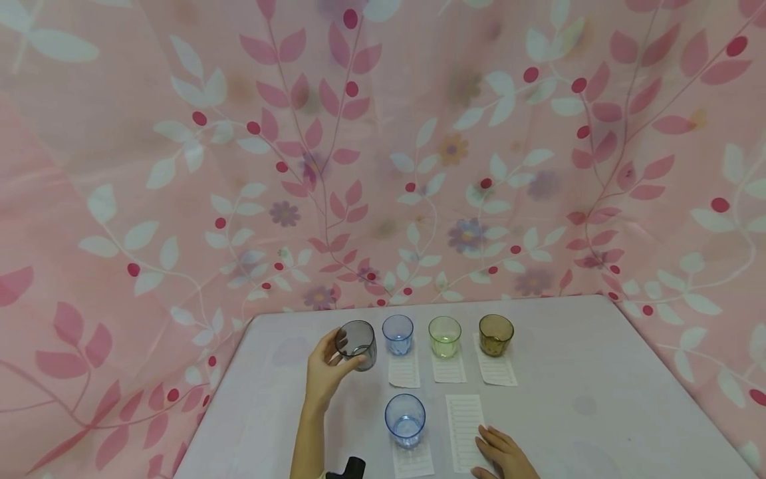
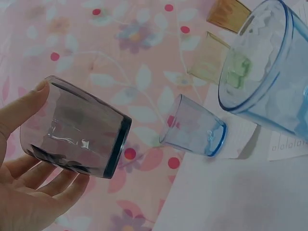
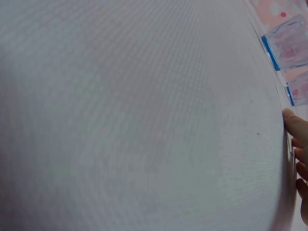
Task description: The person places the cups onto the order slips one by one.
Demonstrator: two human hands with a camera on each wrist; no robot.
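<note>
In the head view my left hand [image 1: 323, 372] grips a grey see-through glass [image 1: 357, 356], with the thumb on its near side and the fingers behind it. The left wrist view has the grey glass [image 2: 77, 130] lying tilted between thumb and fingers, its thick base pointing right. My right hand [image 1: 504, 458] rests on the table, its fingertips by the edge of a printed paper slip [image 1: 465, 426]. A blue glass [image 1: 405, 422] stands on another slip, between the two hands. Just right of the held glass stands a second blue glass [image 1: 398, 336].
A pale green glass [image 1: 445, 338] and an amber glass [image 1: 496, 336] continue the back row, with paper slips [image 1: 449, 370] under or before them. The white table [image 1: 574, 372] ends at a pink flowered cloth [image 1: 383, 199]. A black device [image 1: 354, 468] sits at the left wrist.
</note>
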